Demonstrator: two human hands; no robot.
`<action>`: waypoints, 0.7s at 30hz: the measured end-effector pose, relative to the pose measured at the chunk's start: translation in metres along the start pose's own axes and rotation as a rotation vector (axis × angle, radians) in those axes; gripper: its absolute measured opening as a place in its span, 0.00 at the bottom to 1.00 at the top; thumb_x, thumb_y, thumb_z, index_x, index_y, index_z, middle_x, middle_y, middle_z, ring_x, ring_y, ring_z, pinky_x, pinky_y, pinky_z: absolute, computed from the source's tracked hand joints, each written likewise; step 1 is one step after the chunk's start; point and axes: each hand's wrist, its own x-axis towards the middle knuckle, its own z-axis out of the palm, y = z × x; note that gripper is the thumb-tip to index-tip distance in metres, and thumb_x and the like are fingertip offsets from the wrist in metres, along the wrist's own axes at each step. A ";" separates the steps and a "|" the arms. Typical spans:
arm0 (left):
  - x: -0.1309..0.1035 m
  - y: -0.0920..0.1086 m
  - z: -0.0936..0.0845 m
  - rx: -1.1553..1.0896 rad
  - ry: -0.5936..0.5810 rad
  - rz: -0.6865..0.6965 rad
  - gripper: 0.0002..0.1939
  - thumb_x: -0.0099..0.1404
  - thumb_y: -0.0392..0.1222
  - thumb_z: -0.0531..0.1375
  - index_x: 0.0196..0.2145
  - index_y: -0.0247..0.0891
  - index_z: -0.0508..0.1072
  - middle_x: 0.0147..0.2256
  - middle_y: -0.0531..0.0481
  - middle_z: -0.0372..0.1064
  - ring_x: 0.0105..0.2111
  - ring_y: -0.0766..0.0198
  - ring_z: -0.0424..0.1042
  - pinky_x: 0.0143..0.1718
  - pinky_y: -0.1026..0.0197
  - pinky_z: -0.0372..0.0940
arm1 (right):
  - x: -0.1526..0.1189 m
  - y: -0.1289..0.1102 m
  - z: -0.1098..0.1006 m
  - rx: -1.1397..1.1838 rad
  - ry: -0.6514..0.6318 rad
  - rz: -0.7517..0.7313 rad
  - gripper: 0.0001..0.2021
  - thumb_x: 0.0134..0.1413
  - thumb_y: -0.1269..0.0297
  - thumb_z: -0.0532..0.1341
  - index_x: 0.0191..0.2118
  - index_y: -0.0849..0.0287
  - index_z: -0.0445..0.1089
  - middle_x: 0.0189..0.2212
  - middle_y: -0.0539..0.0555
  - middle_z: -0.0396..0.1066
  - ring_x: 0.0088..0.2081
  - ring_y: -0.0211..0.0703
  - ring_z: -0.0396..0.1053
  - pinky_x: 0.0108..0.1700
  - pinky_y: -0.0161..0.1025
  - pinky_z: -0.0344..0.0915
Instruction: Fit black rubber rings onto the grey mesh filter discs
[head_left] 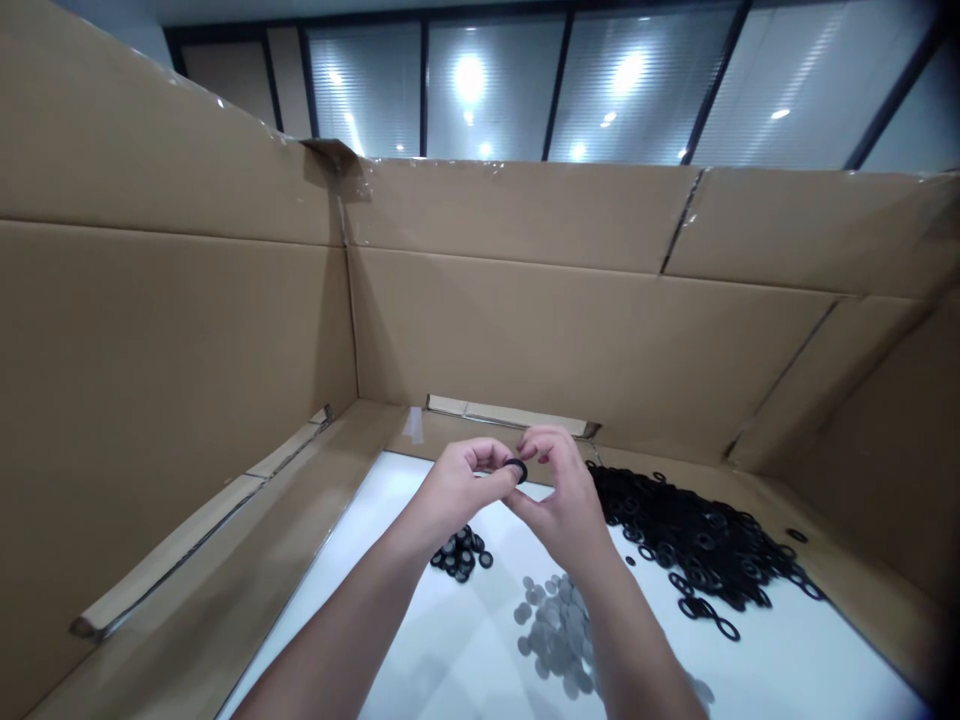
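Observation:
My left hand (469,478) pinches a black ring (517,468) between thumb and fingers, above the white board. Facing it, my right hand (556,490) curves its thumb and fingers apart around the ring's right side. The right thumb tip is close to the left thumb; whether it touches the ring I cannot tell. Below the left wrist lies a small heap of black rings with grey centres (461,553). Translucent grey discs (556,632) are spread under my right forearm, which hides some of them. To the right is a large pile of black rings (697,535).
Tall cardboard walls (510,330) enclose the white board (420,650) at the left, back and right. Folded cardboard strips (217,520) run along the left and back walls. A piece of clear tape (413,425) sticks near the back edge. Glass panels (495,85) stand beyond.

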 end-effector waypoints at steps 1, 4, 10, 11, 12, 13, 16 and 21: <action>0.000 0.000 -0.001 -0.001 0.003 -0.001 0.08 0.61 0.41 0.63 0.28 0.35 0.70 0.28 0.53 0.64 0.31 0.67 0.62 0.37 0.63 0.57 | 0.000 0.000 -0.002 0.015 -0.033 -0.007 0.16 0.53 0.70 0.67 0.44 0.52 0.62 0.44 0.54 0.67 0.47 0.48 0.68 0.46 0.45 0.67; 0.000 -0.001 -0.002 -0.037 -0.020 -0.004 0.09 0.61 0.43 0.63 0.29 0.35 0.70 0.28 0.53 0.65 0.31 0.66 0.63 0.37 0.62 0.59 | 0.001 0.002 -0.011 0.050 -0.132 -0.050 0.15 0.58 0.67 0.65 0.50 0.50 0.66 0.50 0.57 0.67 0.53 0.50 0.68 0.51 0.47 0.67; 0.000 0.000 -0.001 -0.005 -0.006 0.003 0.09 0.60 0.43 0.63 0.28 0.36 0.71 0.27 0.53 0.64 0.30 0.66 0.63 0.36 0.62 0.58 | 0.001 0.002 0.000 -0.002 0.003 0.002 0.13 0.53 0.71 0.67 0.40 0.52 0.63 0.42 0.54 0.67 0.47 0.49 0.68 0.48 0.47 0.67; 0.000 0.001 -0.001 0.003 0.003 0.001 0.08 0.60 0.42 0.64 0.28 0.36 0.71 0.27 0.53 0.64 0.30 0.66 0.62 0.36 0.62 0.58 | 0.001 0.002 0.001 -0.002 0.021 0.003 0.15 0.53 0.71 0.67 0.40 0.52 0.61 0.42 0.54 0.67 0.46 0.49 0.68 0.47 0.47 0.67; 0.000 0.001 -0.001 0.006 0.010 0.000 0.08 0.60 0.42 0.64 0.27 0.36 0.71 0.28 0.53 0.64 0.30 0.66 0.62 0.36 0.62 0.58 | 0.001 0.001 0.001 0.006 0.016 -0.005 0.16 0.53 0.71 0.67 0.42 0.52 0.61 0.43 0.54 0.67 0.47 0.49 0.68 0.47 0.47 0.67; 0.000 0.001 -0.001 0.005 0.014 -0.002 0.08 0.60 0.42 0.63 0.27 0.36 0.70 0.28 0.53 0.64 0.31 0.66 0.63 0.36 0.62 0.58 | 0.001 0.001 0.000 0.020 -0.013 -0.017 0.17 0.53 0.71 0.67 0.45 0.51 0.62 0.45 0.55 0.67 0.48 0.49 0.68 0.48 0.47 0.67; 0.001 -0.001 -0.001 -0.019 -0.008 -0.005 0.08 0.61 0.43 0.63 0.28 0.36 0.70 0.28 0.53 0.64 0.32 0.65 0.63 0.37 0.62 0.58 | 0.002 0.001 -0.006 0.058 -0.120 -0.064 0.17 0.58 0.69 0.65 0.51 0.50 0.65 0.51 0.56 0.66 0.54 0.49 0.67 0.52 0.47 0.66; 0.001 0.000 -0.001 0.001 -0.015 -0.002 0.09 0.62 0.43 0.63 0.28 0.35 0.69 0.28 0.53 0.64 0.32 0.67 0.63 0.37 0.62 0.58 | 0.001 0.001 0.002 -0.001 0.000 -0.017 0.12 0.56 0.71 0.66 0.41 0.52 0.64 0.42 0.53 0.67 0.46 0.48 0.68 0.47 0.46 0.66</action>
